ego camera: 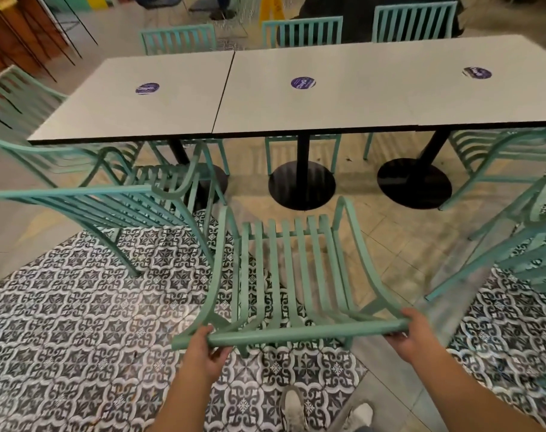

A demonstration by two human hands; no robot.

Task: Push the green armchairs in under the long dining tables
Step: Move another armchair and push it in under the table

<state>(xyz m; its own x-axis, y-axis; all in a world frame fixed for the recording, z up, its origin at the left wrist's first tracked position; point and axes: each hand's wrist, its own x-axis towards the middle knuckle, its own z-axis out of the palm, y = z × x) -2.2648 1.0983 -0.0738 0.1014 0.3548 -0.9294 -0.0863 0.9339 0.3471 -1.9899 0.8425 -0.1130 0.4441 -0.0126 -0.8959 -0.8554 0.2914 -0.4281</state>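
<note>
Both hands, left (203,346) and right (412,333), grip the ends of the chair's (292,275) top rail, likely to steer it squarely at the table (312,101), from whose near edge it stands back, facing the pedestal (301,185).

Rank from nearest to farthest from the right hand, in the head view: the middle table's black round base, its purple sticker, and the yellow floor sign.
From the right hand:
1. Black round base, on the floor ahead.
2. Purple sticker, on the tabletop.
3. Yellow floor sign, beyond the far chairs.

Green armchair (292,269), patterned floor tiles (78,322)
</note>
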